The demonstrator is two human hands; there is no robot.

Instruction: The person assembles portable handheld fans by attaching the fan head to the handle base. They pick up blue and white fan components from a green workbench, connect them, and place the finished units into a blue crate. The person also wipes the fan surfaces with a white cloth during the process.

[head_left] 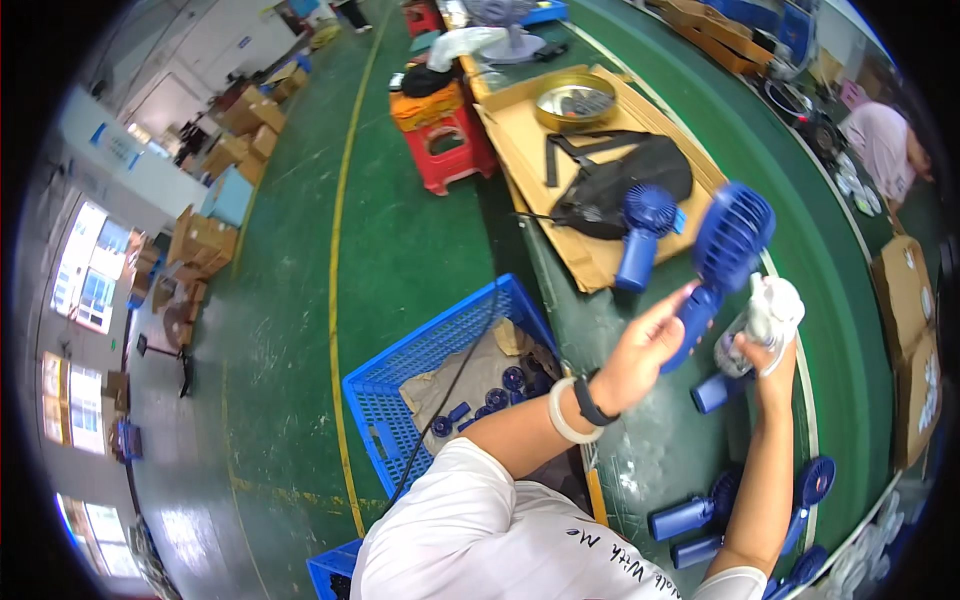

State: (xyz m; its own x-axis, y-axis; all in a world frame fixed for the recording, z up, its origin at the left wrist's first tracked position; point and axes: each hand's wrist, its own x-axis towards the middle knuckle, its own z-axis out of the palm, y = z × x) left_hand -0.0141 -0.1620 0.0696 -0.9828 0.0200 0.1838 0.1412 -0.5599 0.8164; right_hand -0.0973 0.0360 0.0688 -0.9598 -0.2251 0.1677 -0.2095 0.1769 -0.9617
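Note:
My left hand point(640, 352) is wrapped around the handle of a dark blue handheld fan point(735, 240), its caged head pointing up and away. Close by on the right, my right hand point(772, 362) grips a clear bottle with a bunched white top point(775, 308); whether that top is cloth or a cap I cannot tell. Under the bottle lies another blue fan point(714, 393), partly hidden. One more blue fan point(648, 228) rests by a black bag point(610, 190) on a cardboard sheet point(510, 130). Several blue fans point(690, 515) lie beside my right forearm.
A blue crate point(375, 395) with fans on brown cloth stands to the left of the bench. A round yellowish tin point(575, 100) sits on the cardboard. Beyond are a red stool point(450, 150) and a green conveyor belt point(850, 330). Another person point(880, 145) is at the far right.

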